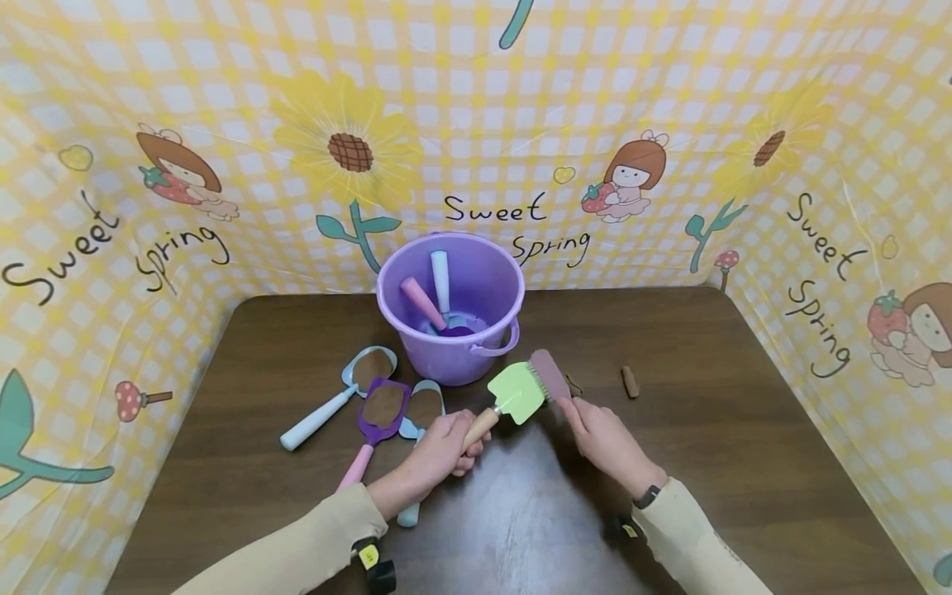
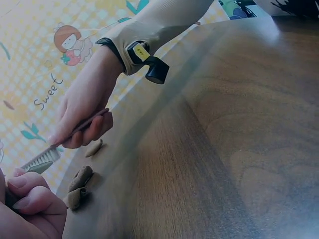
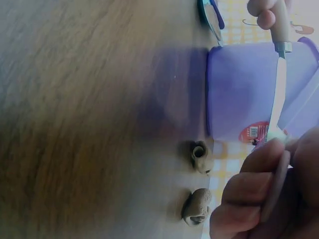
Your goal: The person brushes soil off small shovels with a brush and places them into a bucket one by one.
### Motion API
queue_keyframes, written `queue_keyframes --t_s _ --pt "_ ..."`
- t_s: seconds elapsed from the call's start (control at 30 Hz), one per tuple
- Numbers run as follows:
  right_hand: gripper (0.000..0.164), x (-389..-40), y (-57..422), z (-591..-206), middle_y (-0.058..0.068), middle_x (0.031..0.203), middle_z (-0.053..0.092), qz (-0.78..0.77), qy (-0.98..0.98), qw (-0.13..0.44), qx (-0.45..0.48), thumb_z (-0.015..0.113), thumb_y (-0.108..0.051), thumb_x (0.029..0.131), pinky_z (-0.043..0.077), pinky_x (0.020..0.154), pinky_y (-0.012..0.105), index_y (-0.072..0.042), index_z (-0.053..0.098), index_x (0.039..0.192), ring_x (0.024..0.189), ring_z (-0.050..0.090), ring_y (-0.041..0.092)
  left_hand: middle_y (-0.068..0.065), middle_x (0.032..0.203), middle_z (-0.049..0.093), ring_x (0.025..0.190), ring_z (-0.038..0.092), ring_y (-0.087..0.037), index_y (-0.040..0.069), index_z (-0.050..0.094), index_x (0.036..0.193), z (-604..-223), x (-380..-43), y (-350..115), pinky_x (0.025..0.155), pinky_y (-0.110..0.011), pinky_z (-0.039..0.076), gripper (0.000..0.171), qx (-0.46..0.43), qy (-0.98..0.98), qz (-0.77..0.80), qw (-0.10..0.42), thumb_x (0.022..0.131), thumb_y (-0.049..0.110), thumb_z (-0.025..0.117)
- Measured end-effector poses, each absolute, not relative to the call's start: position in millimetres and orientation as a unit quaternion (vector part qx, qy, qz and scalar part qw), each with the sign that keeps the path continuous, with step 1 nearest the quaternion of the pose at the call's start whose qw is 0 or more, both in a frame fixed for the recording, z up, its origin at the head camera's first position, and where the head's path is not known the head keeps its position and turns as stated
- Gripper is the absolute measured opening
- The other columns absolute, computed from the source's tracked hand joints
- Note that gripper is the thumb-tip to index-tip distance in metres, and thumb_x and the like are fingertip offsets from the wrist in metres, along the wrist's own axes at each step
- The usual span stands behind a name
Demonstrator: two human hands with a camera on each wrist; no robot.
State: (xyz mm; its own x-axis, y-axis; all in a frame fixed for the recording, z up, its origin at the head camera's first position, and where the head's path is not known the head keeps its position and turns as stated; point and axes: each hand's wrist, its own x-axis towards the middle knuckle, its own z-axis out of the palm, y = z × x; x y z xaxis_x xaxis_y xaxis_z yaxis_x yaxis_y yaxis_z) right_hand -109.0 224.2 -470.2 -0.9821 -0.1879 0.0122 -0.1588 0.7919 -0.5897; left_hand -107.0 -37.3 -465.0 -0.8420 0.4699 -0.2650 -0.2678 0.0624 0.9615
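My left hand (image 1: pixel 442 450) grips the wooden handle (image 1: pixel 482 427) of a small trowel whose light green blade (image 1: pixel 518 392) points away to the right. A dusty-pink brush (image 1: pixel 552 376) is in my right hand (image 1: pixel 606 438), held by its handle. Its pale bristles (image 2: pixel 44 158) meet the blade's right edge in the head view. Under the left forearm and hand lie a purple-headed tool with a pink handle (image 1: pixel 357 467) and a light blue tool (image 1: pixel 427 395), both partly covered. The right fingers (image 3: pixel 244 191) curl round the brush handle in the right wrist view.
A purple bucket (image 1: pixel 454 364) stands behind the trowel, with a pink handle (image 1: pixel 422 302) and a light blue handle (image 1: pixel 440 277) sticking up inside. Another light blue tool (image 1: pixel 320 420) lies at left. Small brown curled pieces (image 1: pixel 630 382) lie at right. Checked cloth (image 1: pixel 476 124) surrounds the table.
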Motion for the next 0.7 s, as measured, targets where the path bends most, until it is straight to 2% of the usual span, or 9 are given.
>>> queue_keyframes --t_s 0.27,0.4,0.5,0.7 --pt "0.044 -105 216 -469 -0.01 0.049 0.045 -0.335 0.918 0.09 -0.191 0.033 -0.045 0.1 0.041 0.049 0.023 -0.012 0.056 0.084 0.043 0.046 0.004 -0.002 0.066 0.046 0.048 0.039 -0.01 -0.006 0.051 0.102 -466 -106 -38 0.044 -0.021 0.034 0.04 0.071 0.673 0.683 0.277 0.103 0.025 0.025" --pt "0.043 -107 219 -469 -0.009 0.051 0.044 -0.307 0.934 0.063 -0.171 0.034 -0.044 0.1 0.042 0.054 0.024 -0.013 0.055 0.082 0.045 0.045 0.005 -0.003 0.066 0.045 0.048 0.038 -0.009 -0.005 0.051 0.102 -468 -106 -38 0.044 -0.02 0.034 0.04 0.073 0.672 0.68 0.284 0.103 0.026 0.026" --pt "0.041 -109 226 -471 -0.007 0.054 0.038 -0.289 0.948 0.028 -0.128 0.036 -0.042 0.1 0.04 0.057 0.026 -0.013 0.051 0.076 0.049 0.043 0.008 -0.003 0.065 0.045 0.047 0.038 -0.009 -0.004 0.052 0.099 -470 -105 -38 0.044 -0.02 0.034 0.039 0.086 0.674 0.677 0.282 0.103 0.026 0.026" --pt "0.043 -111 238 -473 -0.004 0.057 0.03 -0.297 0.952 -0.02 -0.076 0.037 -0.041 0.1 0.036 0.053 0.028 -0.013 0.044 0.069 0.051 0.039 0.014 -0.003 0.066 0.049 0.047 0.04 -0.008 -0.003 0.054 0.098 -468 -104 -38 0.043 -0.021 0.035 0.04 0.103 0.685 0.666 0.275 0.102 0.027 0.028"
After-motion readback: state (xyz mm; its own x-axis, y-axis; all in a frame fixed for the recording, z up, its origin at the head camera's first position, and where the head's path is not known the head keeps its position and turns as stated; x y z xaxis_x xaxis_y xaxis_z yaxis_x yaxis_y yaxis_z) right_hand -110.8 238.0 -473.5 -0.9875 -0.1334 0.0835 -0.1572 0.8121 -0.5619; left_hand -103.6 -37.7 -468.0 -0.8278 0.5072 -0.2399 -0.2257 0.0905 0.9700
